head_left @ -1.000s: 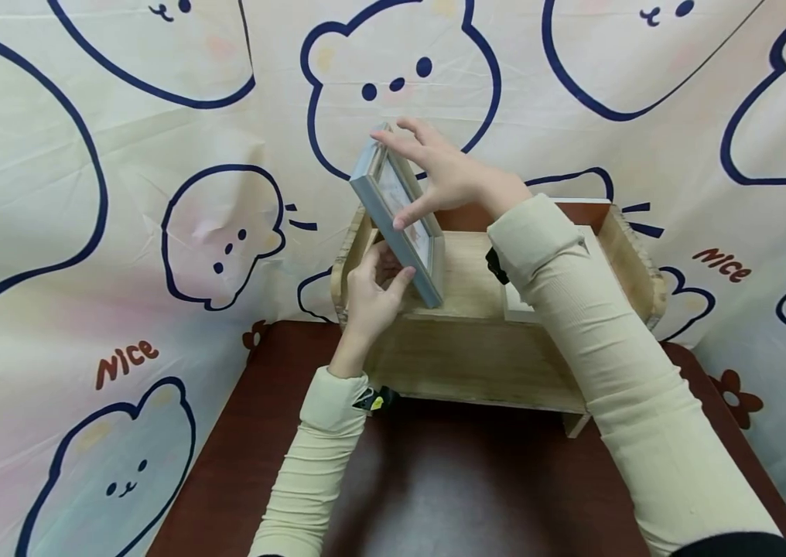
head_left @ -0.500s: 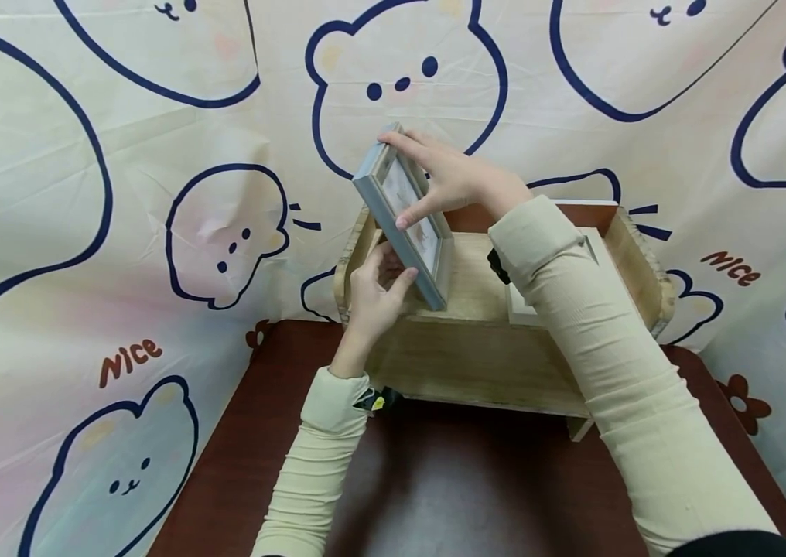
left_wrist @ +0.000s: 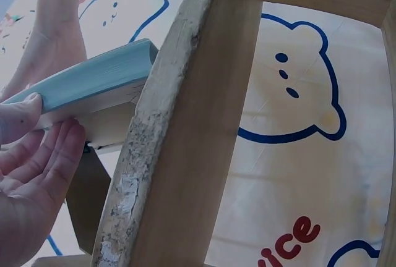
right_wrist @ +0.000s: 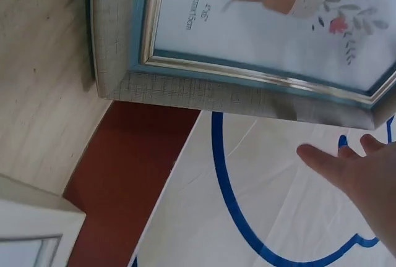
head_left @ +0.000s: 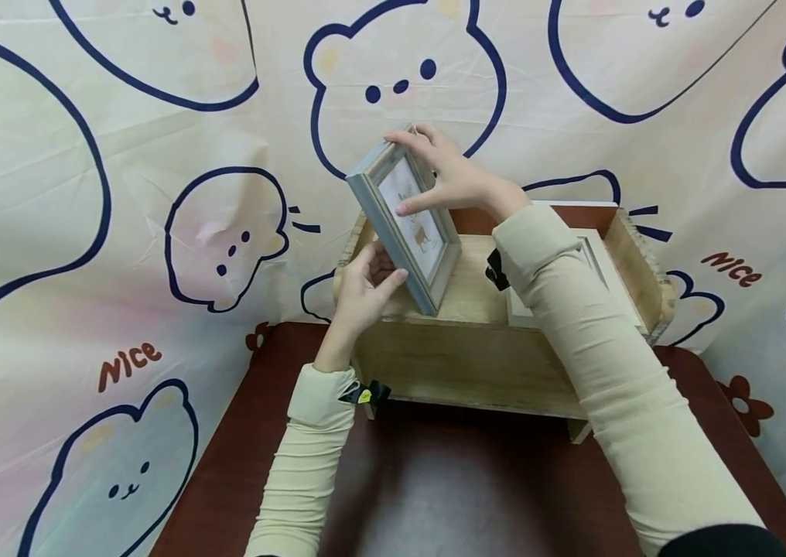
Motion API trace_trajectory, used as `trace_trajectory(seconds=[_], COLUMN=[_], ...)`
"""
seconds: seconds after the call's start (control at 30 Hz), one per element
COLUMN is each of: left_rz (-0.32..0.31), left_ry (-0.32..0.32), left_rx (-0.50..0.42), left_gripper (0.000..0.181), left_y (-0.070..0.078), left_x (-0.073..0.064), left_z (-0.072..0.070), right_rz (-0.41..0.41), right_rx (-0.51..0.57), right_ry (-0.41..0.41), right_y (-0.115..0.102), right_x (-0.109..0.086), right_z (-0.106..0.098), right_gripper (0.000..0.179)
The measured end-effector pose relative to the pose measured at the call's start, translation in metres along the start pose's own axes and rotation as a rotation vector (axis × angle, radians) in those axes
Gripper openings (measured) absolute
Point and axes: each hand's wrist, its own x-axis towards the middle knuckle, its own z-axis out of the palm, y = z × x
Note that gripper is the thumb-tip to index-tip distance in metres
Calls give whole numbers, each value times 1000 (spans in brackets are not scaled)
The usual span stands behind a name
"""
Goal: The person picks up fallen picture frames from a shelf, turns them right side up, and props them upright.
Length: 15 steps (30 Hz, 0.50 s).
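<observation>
A blue-grey picture frame stands tilted on one corner over the left part of a wooden shelf, its picture facing right. My left hand pinches the frame's lower left edge, thumb on the outer side and fingers behind. In the left wrist view the thumb lies on the blue edge of the frame, with the fingers below it. My right hand is spread at the frame's top, thumb stretched across the front. The right wrist view shows its fingers straight near a corner of the frame.
A white picture frame lies on the shelf's right part, partly hidden by my right sleeve. The shelf has raised side panels and stands on a dark red table. A cloth with bear drawings hangs close behind.
The frame has turned so that its picture faces more toward me, and its top has shifted slightly right. My left hand has moved slightly left; my right hand follows the top.
</observation>
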Motion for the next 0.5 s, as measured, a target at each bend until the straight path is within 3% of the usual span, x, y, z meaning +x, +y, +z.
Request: trace_trajectory(seconds=[0.1, 0.23, 0.5], left_rz=[-5, -8, -37], left_ry=[1, -5, -46], left_rx=[-8, -18, -63], left_gripper=[38, 38, 37], left_y=[0, 0, -2], left_x=[0, 0, 0], left_z=[2, 3, -5], right_rz=[-4, -25, -24], right_rx=[106, 170, 96], right_ry=[-12, -29, -14], right_y=[8, 14, 17], right_x=[3, 4, 2], right_z=[-2, -3, -6], right_gripper=[87, 87, 87])
